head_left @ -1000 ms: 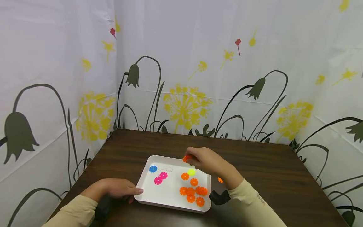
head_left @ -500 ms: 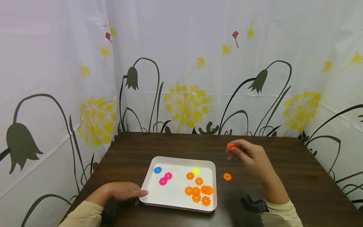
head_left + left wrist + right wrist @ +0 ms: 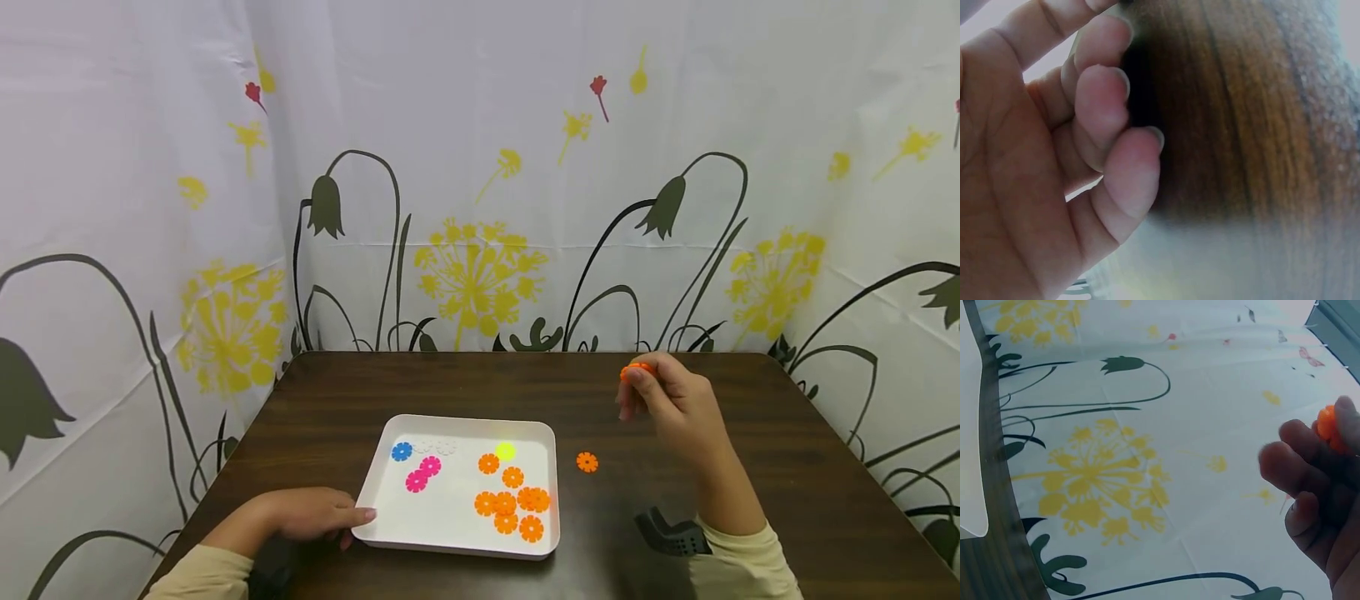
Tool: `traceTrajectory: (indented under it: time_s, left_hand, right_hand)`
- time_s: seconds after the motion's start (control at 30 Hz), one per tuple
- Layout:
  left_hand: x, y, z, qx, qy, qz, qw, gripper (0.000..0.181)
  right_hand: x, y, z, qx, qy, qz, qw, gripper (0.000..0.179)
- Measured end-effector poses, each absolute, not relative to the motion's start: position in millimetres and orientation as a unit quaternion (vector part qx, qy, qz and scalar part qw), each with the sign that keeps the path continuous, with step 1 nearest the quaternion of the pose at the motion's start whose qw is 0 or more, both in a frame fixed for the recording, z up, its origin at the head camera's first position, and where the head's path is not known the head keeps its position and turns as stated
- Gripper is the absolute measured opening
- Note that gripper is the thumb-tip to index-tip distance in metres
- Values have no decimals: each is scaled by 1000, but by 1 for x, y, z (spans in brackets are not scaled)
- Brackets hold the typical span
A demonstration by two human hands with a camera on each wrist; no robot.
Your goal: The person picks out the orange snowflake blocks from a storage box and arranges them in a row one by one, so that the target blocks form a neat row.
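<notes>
My right hand (image 3: 678, 404) is raised over the right part of the table, pinching an orange notched plastic disc (image 3: 637, 371) between thumb and fingertips. In the right wrist view the orange disc (image 3: 1330, 428) shows at the thumb; whether it is one or a stack I cannot tell. My left hand (image 3: 307, 512) grips the near left corner of a white tray (image 3: 420, 547), thumb over the rim. Its curled fingers (image 3: 1132, 175) fill the left wrist view. Inside the tray lie several orange discs (image 3: 512, 477), a yellow disc (image 3: 506, 451), a blue disc (image 3: 402, 452) and two pink discs (image 3: 416, 481).
Another orange disc (image 3: 587, 462) lies on the dark wooden table (image 3: 450, 387), right of the tray. Two whitish discs (image 3: 446, 448) lie near the blue one. A flower-printed curtain (image 3: 480, 167) stands behind the table and along its sides.
My right hand has moved from above the tray out to the right, carrying the orange disc, and uncovered the loose disc on the table. The left hand stays on the tray corner.
</notes>
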State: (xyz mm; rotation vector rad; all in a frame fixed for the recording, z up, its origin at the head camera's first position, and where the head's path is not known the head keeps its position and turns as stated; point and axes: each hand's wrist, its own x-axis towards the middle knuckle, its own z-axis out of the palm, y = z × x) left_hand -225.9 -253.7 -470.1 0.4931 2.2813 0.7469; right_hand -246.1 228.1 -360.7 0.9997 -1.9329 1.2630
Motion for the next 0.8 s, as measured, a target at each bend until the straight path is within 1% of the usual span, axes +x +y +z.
traceTrajectory:
  time_s: [0.17, 0.33, 0.57, 0.8]
  left_hand:
    - [-226, -254, -471, 190, 877, 287, 337, 46]
    - [-225, -252, -469, 187, 880, 283, 334, 46]
    - [-224, -253, -469, 188, 878, 291, 331, 46]
    - [-225, -254, -471, 188, 878, 290, 331, 46]
  right_hand:
    - [-245, 229, -360, 362, -709, 514, 319, 21]
    - [-244, 228, -358, 382, -653, 579, 303, 16]
    - [-244, 228, -355, 385, -642, 583, 316, 17]
    - [-243, 228, -355, 418, -613, 589, 320, 18]
